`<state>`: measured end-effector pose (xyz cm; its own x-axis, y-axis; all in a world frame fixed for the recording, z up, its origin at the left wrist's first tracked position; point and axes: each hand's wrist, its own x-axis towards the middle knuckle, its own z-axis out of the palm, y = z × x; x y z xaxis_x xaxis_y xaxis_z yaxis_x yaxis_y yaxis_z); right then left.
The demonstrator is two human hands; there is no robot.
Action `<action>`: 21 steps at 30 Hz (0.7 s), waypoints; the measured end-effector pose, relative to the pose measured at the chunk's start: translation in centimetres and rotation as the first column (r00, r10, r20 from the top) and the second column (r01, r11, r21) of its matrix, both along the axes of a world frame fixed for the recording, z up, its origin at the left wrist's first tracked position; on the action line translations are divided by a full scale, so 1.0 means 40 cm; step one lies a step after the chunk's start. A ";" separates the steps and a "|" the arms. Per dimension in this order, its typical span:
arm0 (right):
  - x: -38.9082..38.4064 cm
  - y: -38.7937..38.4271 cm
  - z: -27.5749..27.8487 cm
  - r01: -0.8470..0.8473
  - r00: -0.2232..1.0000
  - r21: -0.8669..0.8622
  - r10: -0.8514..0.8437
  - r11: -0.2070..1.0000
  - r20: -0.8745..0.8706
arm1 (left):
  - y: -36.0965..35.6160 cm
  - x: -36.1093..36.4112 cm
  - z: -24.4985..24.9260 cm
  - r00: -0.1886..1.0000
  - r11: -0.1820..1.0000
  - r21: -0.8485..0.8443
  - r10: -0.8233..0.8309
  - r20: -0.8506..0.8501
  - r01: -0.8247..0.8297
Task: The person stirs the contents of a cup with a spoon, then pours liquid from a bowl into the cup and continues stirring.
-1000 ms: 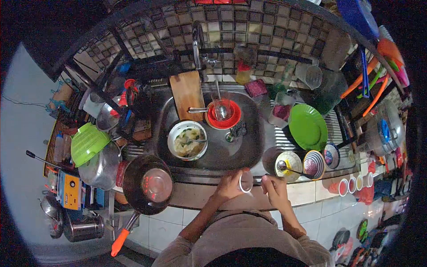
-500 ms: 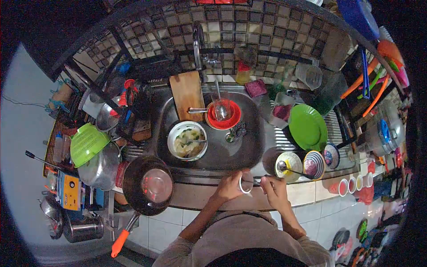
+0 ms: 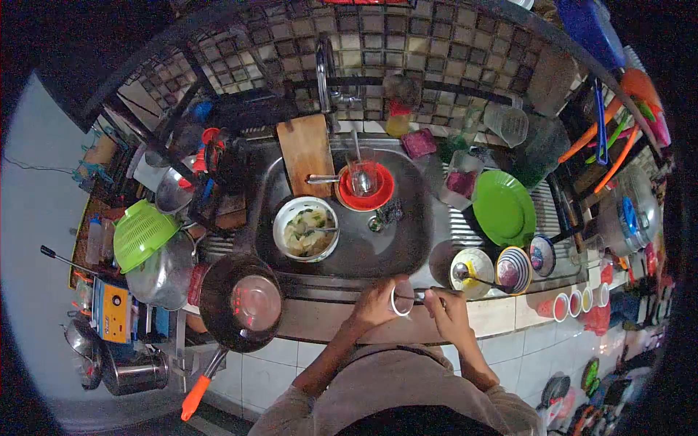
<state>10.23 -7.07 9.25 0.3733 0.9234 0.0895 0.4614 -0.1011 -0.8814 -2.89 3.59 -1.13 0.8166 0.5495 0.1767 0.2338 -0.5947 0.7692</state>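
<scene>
My left hand (image 3: 373, 305) is wrapped round a small white-rimmed cup (image 3: 402, 299), its mouth tilted toward me, just in front of the sink's edge. To the right of it, my right hand (image 3: 449, 312) pinches a thin utensil whose dark, narrow end reaches into the cup; its kind I cannot make out. Close to that hand, on the drainboard, stands a yellow-and-white bowl (image 3: 465, 282) with a spoon in it. A striped bowl (image 3: 512, 269) sits beside this one.
The sink (image 3: 349, 258) holds a white bowl of food scraps (image 3: 306, 229), a red bowl (image 3: 378, 196) with a glass, and a wooden cutting board (image 3: 304, 156). A green plate (image 3: 503, 209) lies at right. A frying pan (image 3: 225, 320) juts over the left counter edge. Several cups line the right.
My right hand has shifted very slightly to the left, toward the cup. My left hand and the cup stay nearly in place.
</scene>
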 end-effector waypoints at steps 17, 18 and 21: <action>0.006 -0.003 -0.002 -0.009 1.000 -0.014 0.009 1.000 -0.013 | 0.007 0.005 -0.028 1.000 0.998 -0.061 -0.010 -0.011 0.009; 0.008 -0.002 -0.001 -0.013 1.000 0.005 0.013 1.000 0.018 | 0.007 0.005 -0.027 1.000 0.998 -0.062 -0.010 -0.012 0.010; 0.008 -0.001 0.008 -0.034 0.999 0.026 0.033 0.999 0.037 | 0.008 0.005 -0.019 1.000 0.998 -0.053 -0.020 -0.024 0.019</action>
